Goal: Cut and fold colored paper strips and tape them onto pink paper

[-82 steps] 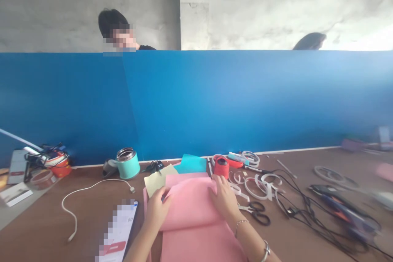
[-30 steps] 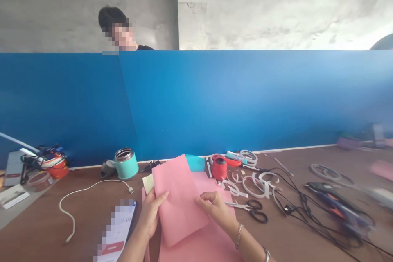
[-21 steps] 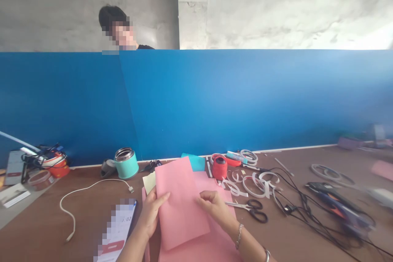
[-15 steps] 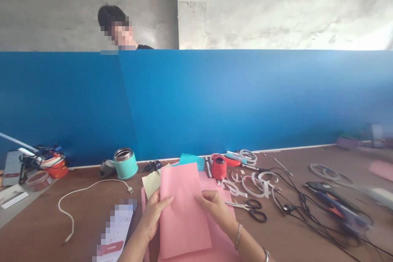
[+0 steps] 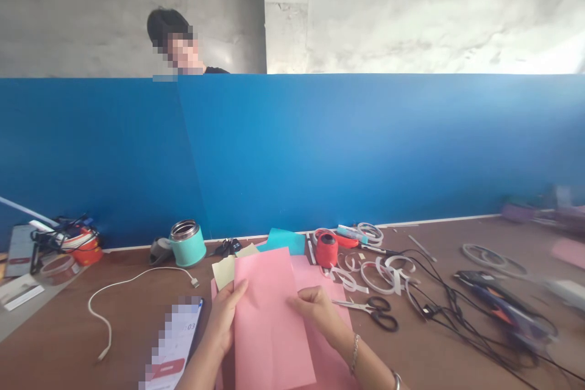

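A folded pink paper sheet (image 5: 269,311) stands nearly upright above the brown table (image 5: 68,335), held from both sides. My left hand (image 5: 225,317) grips its left edge, thumb on the front. My right hand (image 5: 317,311) pinches its right edge with curled fingers. More pink paper (image 5: 331,353) lies flat under it. A pale yellow sheet (image 5: 225,271) and a teal sheet (image 5: 283,241) peek out behind.
A phone (image 5: 176,341) and white cable (image 5: 119,289) lie to the left. A teal cup (image 5: 186,244), red tape roll (image 5: 326,250), scissors (image 5: 372,308), white rings (image 5: 379,271) and black cables (image 5: 457,311) surround the paper. A blue partition (image 5: 320,146) stands behind, with a person's head (image 5: 176,42) above it.
I lifted the pink sheet off the table from a fold, held it tilted, then turned it upright and lowered it slightly. Both hands stay on its edges.
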A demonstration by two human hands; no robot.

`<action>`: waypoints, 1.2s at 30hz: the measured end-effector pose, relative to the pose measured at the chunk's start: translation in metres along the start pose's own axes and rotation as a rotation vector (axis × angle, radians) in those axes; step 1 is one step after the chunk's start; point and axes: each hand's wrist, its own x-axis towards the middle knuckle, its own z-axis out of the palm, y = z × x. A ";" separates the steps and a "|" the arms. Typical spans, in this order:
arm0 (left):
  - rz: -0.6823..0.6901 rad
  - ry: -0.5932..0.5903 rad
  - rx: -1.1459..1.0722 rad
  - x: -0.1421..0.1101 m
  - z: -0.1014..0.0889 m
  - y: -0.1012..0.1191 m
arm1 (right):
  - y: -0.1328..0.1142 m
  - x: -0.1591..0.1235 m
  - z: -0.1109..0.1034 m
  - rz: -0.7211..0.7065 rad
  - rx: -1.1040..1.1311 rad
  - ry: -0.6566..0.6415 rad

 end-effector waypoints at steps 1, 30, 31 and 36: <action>-0.003 -0.011 -0.009 0.000 0.000 0.000 | -0.001 0.000 0.000 0.003 0.008 0.003; 0.049 -0.069 -0.020 -0.021 0.020 0.019 | -0.006 -0.001 -0.006 -0.170 0.116 0.088; 0.067 -0.051 -0.009 -0.021 0.020 0.022 | -0.007 -0.001 -0.007 -0.174 0.113 0.079; 0.089 0.027 -0.038 -0.025 0.023 0.030 | -0.008 -0.002 -0.009 -0.184 0.095 0.055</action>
